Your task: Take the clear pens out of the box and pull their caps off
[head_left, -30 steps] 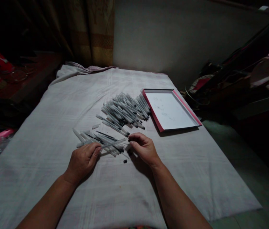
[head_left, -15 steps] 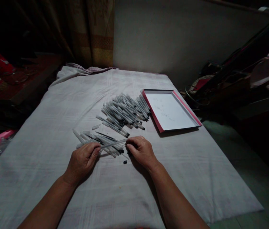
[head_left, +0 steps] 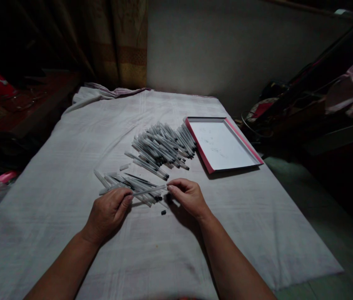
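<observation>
Pen barrel [head_left: 150, 190], held level just above the cloth-covered surface [head_left: 70, 166]: one end is clenched in the grip of the left hand [head_left: 109, 213], the other is pinched between thumb and forefinger of the right hand [head_left: 188, 196]. A small loose heap of pen parts [head_left: 123, 181] is seen just beneath and behind it; a black cap [head_left: 163, 212] lies near the right hand. Farther off, a large pile of pens [head_left: 160, 146] is spread beside a red-edged tray [head_left: 226, 146].
</observation>
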`<state>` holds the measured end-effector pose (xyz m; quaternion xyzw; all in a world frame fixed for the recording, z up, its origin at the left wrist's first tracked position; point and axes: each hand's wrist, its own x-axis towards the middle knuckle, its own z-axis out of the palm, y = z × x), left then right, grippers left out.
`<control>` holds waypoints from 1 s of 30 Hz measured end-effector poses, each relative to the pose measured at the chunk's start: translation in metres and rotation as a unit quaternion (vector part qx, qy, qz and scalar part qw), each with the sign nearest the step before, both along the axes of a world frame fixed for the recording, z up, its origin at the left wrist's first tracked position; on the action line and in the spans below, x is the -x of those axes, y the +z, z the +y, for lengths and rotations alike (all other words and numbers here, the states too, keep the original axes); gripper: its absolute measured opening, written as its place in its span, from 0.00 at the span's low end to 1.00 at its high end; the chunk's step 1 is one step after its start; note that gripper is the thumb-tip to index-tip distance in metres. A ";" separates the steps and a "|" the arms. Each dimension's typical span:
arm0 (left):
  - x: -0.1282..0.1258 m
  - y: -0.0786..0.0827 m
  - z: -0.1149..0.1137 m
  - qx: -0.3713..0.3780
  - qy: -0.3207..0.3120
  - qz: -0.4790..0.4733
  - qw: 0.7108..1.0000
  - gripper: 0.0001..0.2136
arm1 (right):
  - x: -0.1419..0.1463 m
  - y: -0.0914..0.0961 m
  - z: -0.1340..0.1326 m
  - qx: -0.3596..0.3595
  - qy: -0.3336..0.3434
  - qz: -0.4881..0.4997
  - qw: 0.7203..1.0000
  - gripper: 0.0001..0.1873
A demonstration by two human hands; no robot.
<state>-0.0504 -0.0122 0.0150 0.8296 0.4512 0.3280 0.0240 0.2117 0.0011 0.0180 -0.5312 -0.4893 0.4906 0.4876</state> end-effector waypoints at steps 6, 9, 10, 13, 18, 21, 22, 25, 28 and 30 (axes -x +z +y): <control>0.018 0.001 0.006 0.007 0.097 -0.034 0.995 0.11 | -0.019 0.009 0.013 0.032 -0.185 0.104 0.977 0.11; 0.031 0.006 0.009 -0.002 0.152 -0.039 0.988 0.10 | -0.023 0.009 0.017 0.029 -0.245 0.141 0.959 0.12; 0.034 0.007 0.010 -0.003 0.167 -0.041 0.985 0.10 | -0.022 0.008 0.017 0.028 -0.243 0.139 0.960 0.12; 0.035 0.008 0.010 -0.004 0.173 -0.043 0.984 0.10 | -0.011 0.003 0.012 0.033 -0.174 0.103 0.979 0.12; 0.018 0.005 0.005 0.005 0.088 -0.041 0.995 0.09 | 0.007 -0.008 0.000 0.018 -0.042 -0.037 0.998 0.13; 0.007 0.002 0.000 0.010 0.029 -0.036 0.999 0.09 | 0.005 -0.007 -0.005 -0.007 -0.006 -0.131 0.991 0.13; 0.003 0.002 -0.001 0.013 0.012 -0.035 0.999 0.09 | 0.004 -0.005 -0.006 -0.009 0.010 -0.135 0.991 0.12; -0.006 0.001 -0.005 0.026 -0.030 -0.028 0.999 0.09 | 0.004 0.001 -0.009 0.004 0.078 -0.087 0.993 0.18; -0.013 0.002 -0.006 0.026 -0.060 -0.009 0.998 0.09 | 0.010 0.004 -0.012 0.020 0.108 -0.056 0.992 0.25; -0.015 0.003 -0.006 0.018 -0.068 0.006 0.998 0.09 | 0.015 0.006 -0.013 0.034 0.109 -0.039 0.993 0.27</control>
